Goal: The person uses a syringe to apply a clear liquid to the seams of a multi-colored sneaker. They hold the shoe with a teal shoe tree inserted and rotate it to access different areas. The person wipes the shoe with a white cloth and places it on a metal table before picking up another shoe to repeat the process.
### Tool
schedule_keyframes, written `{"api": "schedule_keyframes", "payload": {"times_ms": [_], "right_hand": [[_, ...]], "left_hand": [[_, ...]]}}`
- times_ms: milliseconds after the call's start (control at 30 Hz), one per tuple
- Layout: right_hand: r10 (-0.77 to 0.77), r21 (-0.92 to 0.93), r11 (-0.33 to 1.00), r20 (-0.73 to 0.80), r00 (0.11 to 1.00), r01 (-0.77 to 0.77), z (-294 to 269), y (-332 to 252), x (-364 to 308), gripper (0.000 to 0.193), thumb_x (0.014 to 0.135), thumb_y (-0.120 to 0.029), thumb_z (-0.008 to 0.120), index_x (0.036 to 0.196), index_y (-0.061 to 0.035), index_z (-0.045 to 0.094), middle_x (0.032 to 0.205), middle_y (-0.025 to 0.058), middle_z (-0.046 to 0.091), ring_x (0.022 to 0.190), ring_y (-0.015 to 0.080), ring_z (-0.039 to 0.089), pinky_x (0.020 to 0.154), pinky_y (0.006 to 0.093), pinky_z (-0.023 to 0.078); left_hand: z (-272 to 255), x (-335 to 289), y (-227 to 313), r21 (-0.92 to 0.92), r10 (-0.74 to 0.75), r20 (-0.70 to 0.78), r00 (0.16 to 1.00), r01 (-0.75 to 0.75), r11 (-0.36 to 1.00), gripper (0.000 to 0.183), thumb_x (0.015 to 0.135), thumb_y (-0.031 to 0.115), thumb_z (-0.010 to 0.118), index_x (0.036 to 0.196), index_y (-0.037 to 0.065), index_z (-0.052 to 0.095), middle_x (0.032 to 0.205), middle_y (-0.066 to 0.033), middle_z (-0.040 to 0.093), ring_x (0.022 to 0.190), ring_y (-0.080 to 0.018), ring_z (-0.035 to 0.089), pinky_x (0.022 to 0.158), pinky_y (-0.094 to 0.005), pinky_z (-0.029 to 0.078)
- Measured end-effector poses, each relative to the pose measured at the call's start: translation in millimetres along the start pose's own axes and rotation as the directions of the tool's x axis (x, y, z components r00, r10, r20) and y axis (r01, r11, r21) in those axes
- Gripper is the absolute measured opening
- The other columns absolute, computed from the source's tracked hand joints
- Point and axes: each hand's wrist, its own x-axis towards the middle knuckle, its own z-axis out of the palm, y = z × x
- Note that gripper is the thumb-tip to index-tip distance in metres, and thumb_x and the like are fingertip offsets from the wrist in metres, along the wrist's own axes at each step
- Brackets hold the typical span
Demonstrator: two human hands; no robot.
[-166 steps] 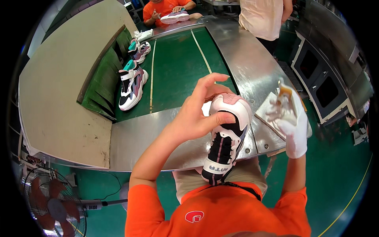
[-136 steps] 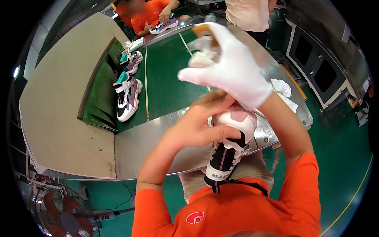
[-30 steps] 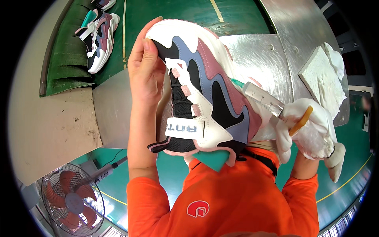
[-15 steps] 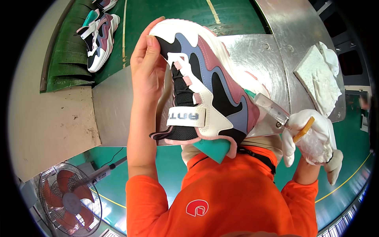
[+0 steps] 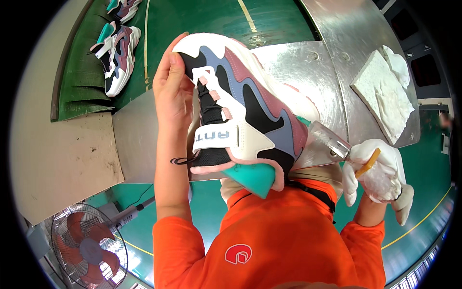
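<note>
My bare left hand grips the toe end of a sneaker, with the thumb over the toe. White, black, blue and mauve panels cover the shoe, which is tilted side-up, heel toward me. A teal insert shows in its collar. In a white glove, my right hand is closed round a clear syringe. The syringe's green tip meets the shoe near the heel, at the seam between upper and sole; whether it touches cannot be made out. A yellow-brown strip pokes out between the gloved fingers.
A metal work surface lies under the shoe. On its right rests a white pad with crumpled cloth. Similar sneakers sit on the green conveyor at the far left. A standing fan is at lower left.
The shoe and my left hand have shifted slightly left and down. The syringe has followed along the sole seam. The sneakers on the conveyor appear nearer and lower.
</note>
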Motion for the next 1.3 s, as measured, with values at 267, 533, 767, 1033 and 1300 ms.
{"api": "schedule_keyframes", "payload": {"times_ms": [267, 533, 767, 1033, 1300], "right_hand": [[-0.097, 0.206, 0.976, 0.135, 0.986, 0.068, -25, 19, -1, 0.079, 0.069, -0.028, 0.076, 0.127, 0.0167, 0.045, 0.087, 0.028, 0.058, 0.076, 0.034, 0.062, 0.057, 0.0416, 0.054], [-0.049, 0.309, 0.951, 0.124, 0.991, 0.009, -33, 31, -3, 0.054, 0.084, -0.02, 0.068, 0.126, 0.0079, 0.051, 0.089, 0.0253, 0.058, 0.077, 0.0329, 0.062, 0.061, 0.0405, 0.052], [-0.086, 0.357, 0.932, 0.078, 0.993, 0.053, -34, 41, -12, 0.054, 0.081, -0.019, 0.071, 0.124, 0.0071, 0.052, 0.095, 0.0262, 0.055, 0.08, 0.0327, 0.061, 0.064, 0.0401, 0.053], [-0.117, 0.399, 0.911, 0.016, 0.993, 0.101, -37, 51, -17, 0.054, 0.078, -0.019, 0.074, 0.122, 0.0061, 0.054, 0.1, 0.0274, 0.051, 0.084, 0.0325, 0.06, 0.066, 0.0396, 0.053], [-0.167, 0.445, 0.881, -0.018, 0.986, 0.158, -41, 61, -13, 0.054, 0.075, -0.019, 0.076, 0.119, 0.0052, 0.056, 0.106, 0.0285, 0.048, 0.088, 0.0323, 0.058, 0.069, 0.0391, 0.053]], "left_hand": [[-3, 3, -7, 0.035, -0.088, -0.117, 0.989, 0.092, 0.995, 0.044, 0.103, 0.029, 0.05, 0.136, -0.001, 0.052, 0.078, 0.008, 0.055, 0.052, 0.0025, 0.029, 0.05, -0.0132, 0.025], [-5, 1, -7, 0.103, -0.119, -0.105, 0.987, 0.13, 0.986, 0.044, 0.104, 0.028, 0.048, 0.134, -0.004, 0.051, 0.114, -0.0074, 0.063, 0.095, -0.0096, 0.06, 0.081, -0.0216, 0.047], [1, -17, 4, 0.174, -0.049, 0.069, 0.996, 0.037, 0.984, 0.038, 0.1, 0.029, 0.051, 0.127, 0.002, 0.053, 0.114, -0.0032, 0.057, 0.097, -0.0087, 0.053, 0.082, -0.0226, 0.042], [20, 0, 3, 0.333, -0.093, -0.131, 0.987, 0.132, 0.934, 0.028, 0.105, 0.027, 0.047, 0.095, 0.005, 0.059, 0.079, 0.0023, 0.056, 0.067, -0.0046, 0.05, 0.06, -0.0219, 0.042], [-14, 5, -5, 0.132, 0.169, 0.303, 0.938, -0.217, 0.967, 0.026, 0.099, 0.01, 0.051, 0.104, -0.012, 0.063, 0.11, -0.0205, 0.065, 0.095, -0.0231, 0.065, 0.086, -0.0346, 0.054]]}}
